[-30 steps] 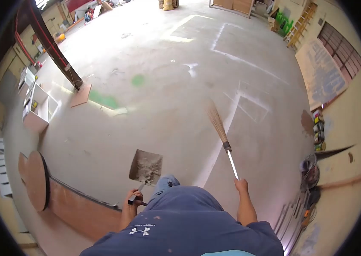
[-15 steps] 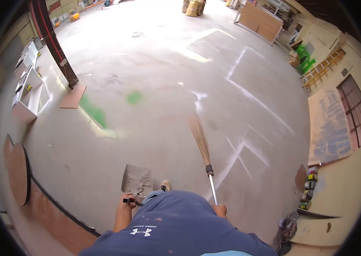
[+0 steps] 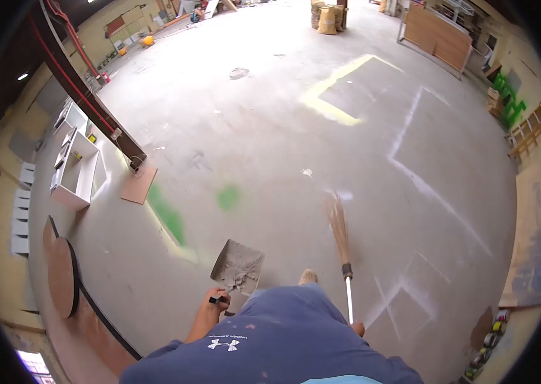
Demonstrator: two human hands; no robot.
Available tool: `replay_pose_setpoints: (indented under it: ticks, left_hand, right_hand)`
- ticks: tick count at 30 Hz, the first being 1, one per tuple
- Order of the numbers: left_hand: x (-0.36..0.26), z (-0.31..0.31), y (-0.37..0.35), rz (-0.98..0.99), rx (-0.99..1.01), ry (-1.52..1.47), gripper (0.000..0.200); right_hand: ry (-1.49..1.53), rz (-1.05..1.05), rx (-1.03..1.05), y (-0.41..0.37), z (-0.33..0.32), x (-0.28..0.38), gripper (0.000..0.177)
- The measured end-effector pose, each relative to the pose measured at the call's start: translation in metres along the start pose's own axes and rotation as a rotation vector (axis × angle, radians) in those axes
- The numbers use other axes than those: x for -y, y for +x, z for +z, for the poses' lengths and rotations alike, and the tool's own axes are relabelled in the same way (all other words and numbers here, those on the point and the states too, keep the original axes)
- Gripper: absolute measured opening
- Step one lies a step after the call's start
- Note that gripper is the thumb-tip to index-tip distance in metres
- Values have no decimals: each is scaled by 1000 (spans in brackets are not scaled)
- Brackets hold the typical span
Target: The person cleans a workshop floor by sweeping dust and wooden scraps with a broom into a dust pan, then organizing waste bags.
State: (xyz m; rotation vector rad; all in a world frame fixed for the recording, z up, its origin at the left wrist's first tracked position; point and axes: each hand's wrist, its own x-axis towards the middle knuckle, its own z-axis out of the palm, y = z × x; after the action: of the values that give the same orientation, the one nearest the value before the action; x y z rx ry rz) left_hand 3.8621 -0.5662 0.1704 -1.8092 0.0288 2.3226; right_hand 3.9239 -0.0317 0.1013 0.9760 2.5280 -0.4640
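My left hand (image 3: 217, 299) is wrapped round the black handle of a dustpan (image 3: 237, 264), which holds grey dust and debris and sits low at the left of my body. In my right hand (image 3: 358, 328) is the white handle of a broom (image 3: 339, 230). The broom's tan bristles point away from me, over the grey floor near a white paint smudge (image 3: 341, 194). A small pale scrap (image 3: 307, 173) lies beyond the bristle tips. One of my shoes (image 3: 309, 276) shows between the dustpan and the broom.
A dark post (image 3: 91, 96) rises at the left, with a pinkish board (image 3: 139, 185) at its foot and a white shelf unit (image 3: 78, 173) beside it. Round brown panels (image 3: 62, 275) are at the lower left. Cans (image 3: 489, 339) stand lower right; sacks (image 3: 327, 20) are far ahead.
The view has swung left, so the floor objects appear farther right and lower. Both hands keep their holds. The shoe shows farther right relative to the dustpan.
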Motion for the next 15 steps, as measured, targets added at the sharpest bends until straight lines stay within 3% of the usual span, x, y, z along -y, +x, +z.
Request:
replay_pose_setpoints:
  ticks: [3,7,8,11,12,14,15]
  left_hand:
    - [17,100,-21,8,23,-60,29]
    - [27,195,8,7,103,-102,27]
    - [10,205,64,23,106,-100,26]
    - [-1,314,89,-52,147,-132,27]
    - [-5,352,103,58,93,-55,29]
    - [-15,417,127,69,53,-64,29]
    - [-20,452,142,83,-3,-86,29]
  right_hand:
    - [64,-140,-52,109,-85,107,42]
    - [69,-226,-175,251,-175,238,41]
    - [93,-249,-227,278,-197,270,40]
    - [155,-244,-281,351,-226,340,38]
    - [198,-213,-277,386,-227,360,37]
    - [134,-54,106,442,-223,377,46]
    - [99,-39,133,454,-230,391,48]
